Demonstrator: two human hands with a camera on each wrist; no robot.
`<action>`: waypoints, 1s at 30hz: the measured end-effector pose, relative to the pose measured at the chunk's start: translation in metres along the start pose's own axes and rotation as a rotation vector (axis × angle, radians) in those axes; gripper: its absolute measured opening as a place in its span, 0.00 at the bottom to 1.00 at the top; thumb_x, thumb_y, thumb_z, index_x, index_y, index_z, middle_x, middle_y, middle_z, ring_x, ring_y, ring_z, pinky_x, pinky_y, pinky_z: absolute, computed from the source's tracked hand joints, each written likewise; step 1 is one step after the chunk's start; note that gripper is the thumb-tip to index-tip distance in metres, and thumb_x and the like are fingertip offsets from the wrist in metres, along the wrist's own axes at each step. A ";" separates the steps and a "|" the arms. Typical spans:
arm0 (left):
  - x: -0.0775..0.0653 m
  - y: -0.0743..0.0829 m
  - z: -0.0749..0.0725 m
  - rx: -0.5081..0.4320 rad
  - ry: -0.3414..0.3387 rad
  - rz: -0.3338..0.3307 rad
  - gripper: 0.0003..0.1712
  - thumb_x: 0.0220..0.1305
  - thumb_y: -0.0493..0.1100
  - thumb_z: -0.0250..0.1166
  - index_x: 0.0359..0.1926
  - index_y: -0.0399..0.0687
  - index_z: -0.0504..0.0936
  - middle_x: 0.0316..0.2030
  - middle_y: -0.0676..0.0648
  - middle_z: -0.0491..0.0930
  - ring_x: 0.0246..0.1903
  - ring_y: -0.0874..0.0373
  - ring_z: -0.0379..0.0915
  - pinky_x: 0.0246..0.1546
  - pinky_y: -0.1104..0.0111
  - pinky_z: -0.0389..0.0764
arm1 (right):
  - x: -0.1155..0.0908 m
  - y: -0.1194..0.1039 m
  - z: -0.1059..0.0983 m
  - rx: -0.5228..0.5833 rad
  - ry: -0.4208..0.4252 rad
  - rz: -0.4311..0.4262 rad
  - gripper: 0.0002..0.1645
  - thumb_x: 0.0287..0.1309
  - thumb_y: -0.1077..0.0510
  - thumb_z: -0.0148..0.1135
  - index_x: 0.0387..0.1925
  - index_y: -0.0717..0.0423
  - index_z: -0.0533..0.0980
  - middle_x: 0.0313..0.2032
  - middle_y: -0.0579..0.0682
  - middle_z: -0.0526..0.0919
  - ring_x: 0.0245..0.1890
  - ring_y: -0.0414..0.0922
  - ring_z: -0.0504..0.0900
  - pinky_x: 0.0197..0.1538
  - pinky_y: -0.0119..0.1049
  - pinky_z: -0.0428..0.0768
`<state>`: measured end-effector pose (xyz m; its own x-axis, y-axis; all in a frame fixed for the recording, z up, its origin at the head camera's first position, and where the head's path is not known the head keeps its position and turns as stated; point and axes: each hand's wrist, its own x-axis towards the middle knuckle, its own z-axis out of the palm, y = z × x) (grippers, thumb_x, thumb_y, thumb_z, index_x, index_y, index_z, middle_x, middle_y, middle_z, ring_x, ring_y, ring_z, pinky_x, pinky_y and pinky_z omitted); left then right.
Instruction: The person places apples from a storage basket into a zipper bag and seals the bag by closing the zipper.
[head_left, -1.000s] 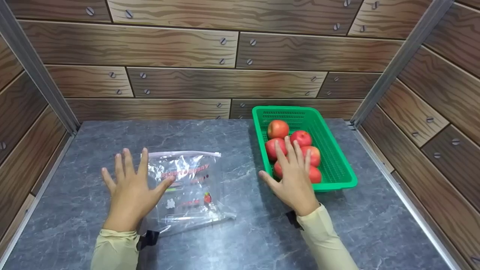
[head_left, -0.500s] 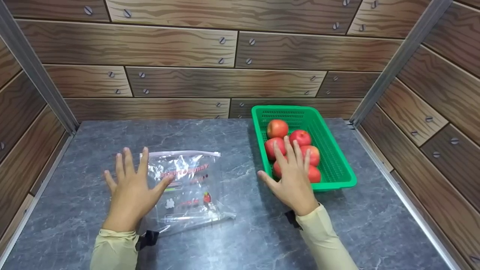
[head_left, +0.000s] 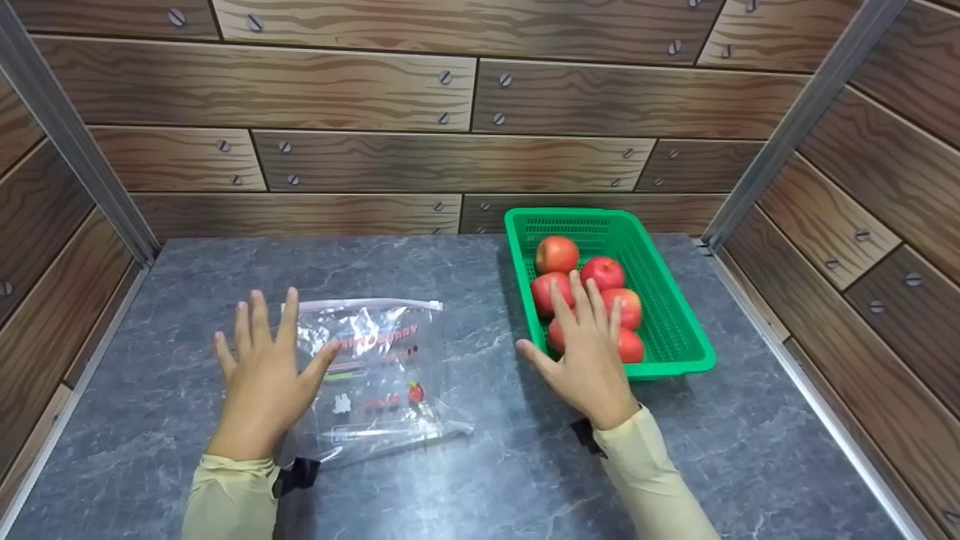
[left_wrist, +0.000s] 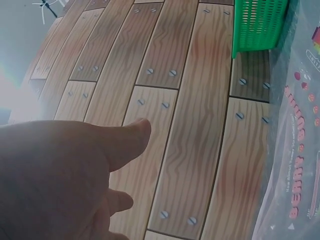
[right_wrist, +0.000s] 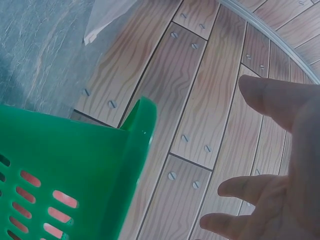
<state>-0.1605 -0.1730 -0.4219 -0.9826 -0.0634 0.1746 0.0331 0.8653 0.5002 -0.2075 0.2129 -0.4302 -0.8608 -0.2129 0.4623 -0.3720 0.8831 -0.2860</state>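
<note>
My left hand (head_left: 262,386) is spread with straight fingers over the left side of a clear zip bag (head_left: 382,375), holding nothing. The bag lies flat, its white slider strip at the far edge and red lettering and a small strawberry print on its front. My right hand (head_left: 589,367), also spread and holding nothing, overlaps the near left corner of a green plastic basket (head_left: 671,315) in the head view. Several red apples (head_left: 556,255) lie in that basket; the fingers hide parts of the nearer ones. In the right wrist view the fingers (right_wrist: 250,192) stand apart from the basket wall (right_wrist: 65,160).
A grey marble-patterned tabletop (head_left: 480,487) carries the bag and the basket. Wood-plank-printed walls (head_left: 360,90) stand at the back and both sides, with metal posts (head_left: 802,124) in the corners.
My left hand has shifted very slightly right, its fingers a little closer together. The right hand, bag, basket and apples keep their places.
</note>
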 end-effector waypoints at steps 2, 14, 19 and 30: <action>0.001 0.000 0.000 -0.010 -0.014 0.001 0.56 0.72 0.71 0.56 0.83 0.47 0.42 0.79 0.27 0.28 0.77 0.28 0.19 0.68 0.32 0.20 | 0.000 0.001 0.000 -0.008 0.003 -0.002 0.55 0.59 0.35 0.72 0.78 0.54 0.61 0.79 0.60 0.54 0.79 0.61 0.49 0.75 0.70 0.37; 0.001 -0.001 -0.002 -0.054 -0.037 -0.022 0.63 0.66 0.75 0.58 0.83 0.45 0.39 0.79 0.28 0.27 0.78 0.28 0.22 0.70 0.30 0.34 | 0.001 0.000 0.000 -0.013 0.017 0.001 0.56 0.58 0.35 0.73 0.78 0.57 0.61 0.79 0.61 0.55 0.79 0.62 0.50 0.74 0.71 0.39; 0.004 -0.006 -0.002 -0.045 -0.031 -0.099 0.54 0.69 0.67 0.62 0.81 0.41 0.52 0.78 0.25 0.44 0.76 0.24 0.39 0.71 0.31 0.42 | 0.000 -0.001 0.000 -0.005 0.012 0.008 0.57 0.57 0.35 0.74 0.78 0.57 0.61 0.79 0.62 0.54 0.79 0.62 0.49 0.75 0.70 0.38; 0.011 -0.025 0.009 0.022 -0.165 -0.194 0.36 0.73 0.54 0.63 0.70 0.33 0.70 0.63 0.24 0.73 0.57 0.23 0.73 0.48 0.34 0.76 | -0.001 -0.002 0.000 0.012 -0.001 0.007 0.59 0.58 0.37 0.74 0.79 0.59 0.56 0.79 0.63 0.54 0.79 0.62 0.49 0.75 0.69 0.37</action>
<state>-0.1741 -0.1910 -0.4405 -0.9867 -0.1492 -0.0646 -0.1615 0.8555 0.4920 -0.2062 0.2112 -0.4304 -0.8634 -0.2073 0.4599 -0.3703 0.8796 -0.2987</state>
